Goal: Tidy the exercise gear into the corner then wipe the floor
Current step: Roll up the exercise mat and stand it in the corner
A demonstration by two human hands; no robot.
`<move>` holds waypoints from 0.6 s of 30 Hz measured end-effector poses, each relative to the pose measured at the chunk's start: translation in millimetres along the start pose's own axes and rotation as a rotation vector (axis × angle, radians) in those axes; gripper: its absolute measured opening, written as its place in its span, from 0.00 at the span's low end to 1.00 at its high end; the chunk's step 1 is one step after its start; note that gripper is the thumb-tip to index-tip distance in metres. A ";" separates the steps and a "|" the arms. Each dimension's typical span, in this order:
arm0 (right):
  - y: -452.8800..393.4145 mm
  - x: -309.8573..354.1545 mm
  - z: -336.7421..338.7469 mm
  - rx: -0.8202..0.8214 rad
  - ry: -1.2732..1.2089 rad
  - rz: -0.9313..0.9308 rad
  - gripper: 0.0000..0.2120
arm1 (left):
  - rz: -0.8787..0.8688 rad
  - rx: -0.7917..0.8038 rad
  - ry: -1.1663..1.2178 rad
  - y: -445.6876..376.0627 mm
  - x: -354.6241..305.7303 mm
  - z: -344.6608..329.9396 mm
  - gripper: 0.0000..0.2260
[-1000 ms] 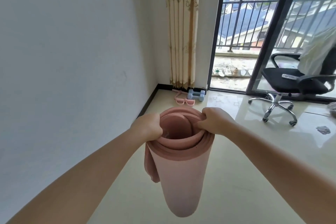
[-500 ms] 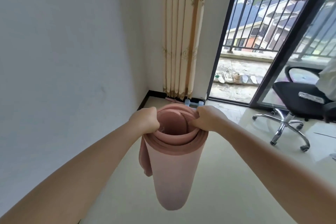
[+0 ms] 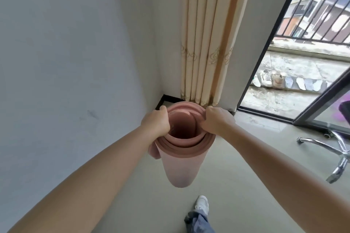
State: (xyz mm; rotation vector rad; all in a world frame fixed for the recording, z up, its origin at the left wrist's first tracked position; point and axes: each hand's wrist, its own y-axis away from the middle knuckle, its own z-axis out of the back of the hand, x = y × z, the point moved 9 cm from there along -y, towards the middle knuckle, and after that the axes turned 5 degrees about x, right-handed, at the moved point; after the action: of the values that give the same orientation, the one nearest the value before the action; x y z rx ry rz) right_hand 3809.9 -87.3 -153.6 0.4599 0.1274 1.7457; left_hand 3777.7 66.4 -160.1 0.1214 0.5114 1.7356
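The corner is much closer now than a second ago; the curtain [image 3: 206, 43] fills the view; both grips, left hand [image 3: 156, 122] and right hand [image 3: 216, 121], hold the top rim of the rolled pink mat [image 3: 181, 159]; it hangs upright above the floor [image 3: 246, 185], almost at the corner; the little weights are hidden; next it likely gets stood down there.

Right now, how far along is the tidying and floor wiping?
Done: the pink mat is already rolled up. In hand: the left hand and right hand grip its top rim, holding it upright near the corner by the curtain, not yet set down. Left: placing it there and wiping the floor; no cloth or mop is visible.
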 end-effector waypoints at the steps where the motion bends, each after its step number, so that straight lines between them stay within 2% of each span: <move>1: -27.8 -2.8 2.2 0.014 0.003 0.003 0.16 | 0.018 0.008 -0.001 -24.5 -2.4 3.1 0.14; 11: -259.7 1.1 11.8 0.146 0.030 0.034 0.15 | 0.179 0.067 0.077 -235.8 12.6 29.5 0.14; 18: -427.9 8.4 -3.7 0.268 0.028 -0.062 0.21 | 0.161 0.155 0.098 -398.4 34.3 38.3 0.17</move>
State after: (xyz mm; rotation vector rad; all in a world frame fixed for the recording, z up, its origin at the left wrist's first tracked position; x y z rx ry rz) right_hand 4198.8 20.0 -296.6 0.6193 0.3946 1.6813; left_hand 4144.0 165.8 -291.7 0.1926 0.7255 1.8637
